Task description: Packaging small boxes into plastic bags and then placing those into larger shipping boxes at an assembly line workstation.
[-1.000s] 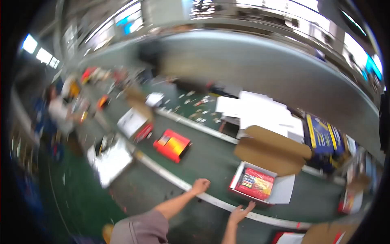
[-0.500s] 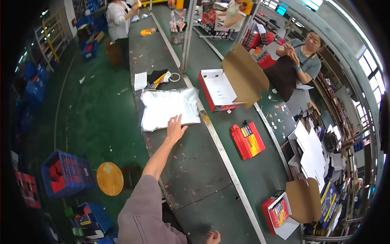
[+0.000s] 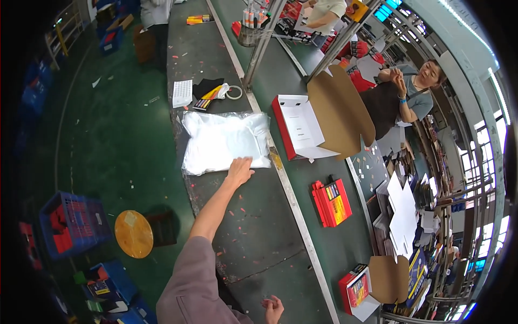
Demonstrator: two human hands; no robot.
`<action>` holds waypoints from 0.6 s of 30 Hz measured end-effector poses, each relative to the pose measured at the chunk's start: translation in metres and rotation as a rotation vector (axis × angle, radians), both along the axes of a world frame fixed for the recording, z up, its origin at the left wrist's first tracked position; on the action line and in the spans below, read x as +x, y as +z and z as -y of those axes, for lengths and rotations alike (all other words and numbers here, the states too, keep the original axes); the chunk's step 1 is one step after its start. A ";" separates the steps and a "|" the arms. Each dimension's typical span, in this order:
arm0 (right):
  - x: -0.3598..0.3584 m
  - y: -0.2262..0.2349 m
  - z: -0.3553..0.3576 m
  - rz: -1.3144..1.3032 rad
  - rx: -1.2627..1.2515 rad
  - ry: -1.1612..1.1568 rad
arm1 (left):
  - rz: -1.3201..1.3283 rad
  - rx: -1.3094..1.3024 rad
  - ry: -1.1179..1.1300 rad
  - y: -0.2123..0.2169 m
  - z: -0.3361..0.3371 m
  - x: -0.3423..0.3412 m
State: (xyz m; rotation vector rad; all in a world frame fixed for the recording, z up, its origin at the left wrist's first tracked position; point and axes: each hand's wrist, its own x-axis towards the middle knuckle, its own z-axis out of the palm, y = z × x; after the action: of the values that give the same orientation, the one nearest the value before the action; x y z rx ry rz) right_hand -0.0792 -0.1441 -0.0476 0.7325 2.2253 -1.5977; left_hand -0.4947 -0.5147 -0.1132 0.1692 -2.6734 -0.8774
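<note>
Half a second ago the left hand (image 3: 239,171) lay on the near edge of the stack of clear plastic bags (image 3: 224,141); it rests at that same edge now, the arm stretched out as before, so little has moved apart from the camera, which has swung slightly and shows the scene larger. A second ago the view faced a wholly different stretch of the hall, with both arms reaching toward a red box. The right hand (image 3: 273,310) has stayed low at 6 o'clock, close to the body.

The left hand's fingers are spread nearly flat, their tips on the bags' lower right corner; whether they pinch a sheet cannot be told. The right hand's fingers are curled loosely over the table (image 3: 259,237) and hold nothing visible.

The stack is a glossy, whitish, rumpled rectangle, its edges uneven, lying flat on the dark table at about 11 o'clock from centre. Just beyond it, toward 12 o'clock, lie a roll of tape (image 3: 233,92), some coloured strips and a small white tray (image 3: 182,93). At 1 o'clock from the bags, across the metal rail, an open red-and-white box (image 3: 298,126) sits with its brown cardboard flap (image 3: 340,110) raised. A red packet (image 3: 331,202) lies at 3 o'clock on the far belt. A round yellow stool (image 3: 134,233) stands on the green floor at 8 o'clock.
</note>
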 end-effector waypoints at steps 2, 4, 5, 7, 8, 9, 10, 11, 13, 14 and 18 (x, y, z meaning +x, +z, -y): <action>-0.005 0.000 -0.001 -0.036 0.002 0.010 | 0.087 -0.075 0.014 -0.007 0.011 -0.011; -0.006 0.008 -0.007 -0.061 0.009 -0.026 | 0.082 -0.163 0.028 -0.011 0.010 -0.014; -0.006 0.011 -0.010 -0.089 0.006 -0.052 | 0.084 -0.157 0.024 -0.014 0.007 -0.010; 0.003 0.009 -0.020 -0.058 0.033 -0.112 | 0.019 0.148 0.069 0.008 0.002 0.005; 0.008 0.008 -0.025 -0.029 0.053 -0.156 | 0.023 0.145 0.063 0.016 0.001 0.011; 0.011 0.009 -0.025 -0.041 0.047 -0.171 | -0.035 0.289 0.104 0.023 0.006 0.023; 0.011 0.015 -0.021 -0.034 0.044 -0.174 | -0.093 0.440 0.135 0.034 0.003 0.032; 0.012 0.021 -0.018 0.021 0.068 -0.174 | -0.083 0.437 0.135 0.044 -0.001 0.046; 0.010 0.020 -0.013 0.085 0.090 -0.209 | 0.022 0.662 0.236 0.080 -0.028 0.071; 0.007 0.007 -0.015 0.009 0.045 -0.211 | -0.011 0.696 0.186 0.092 -0.044 0.089; -0.070 0.047 0.023 -0.122 -0.136 -0.228 | -0.087 0.783 -0.150 0.109 -0.129 0.194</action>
State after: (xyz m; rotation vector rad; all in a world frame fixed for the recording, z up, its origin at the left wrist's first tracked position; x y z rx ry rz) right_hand -0.1489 -0.1669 -0.0010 0.8993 2.1515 -1.9287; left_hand -0.3009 -0.3857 -0.0041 0.0992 -2.1409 -1.8865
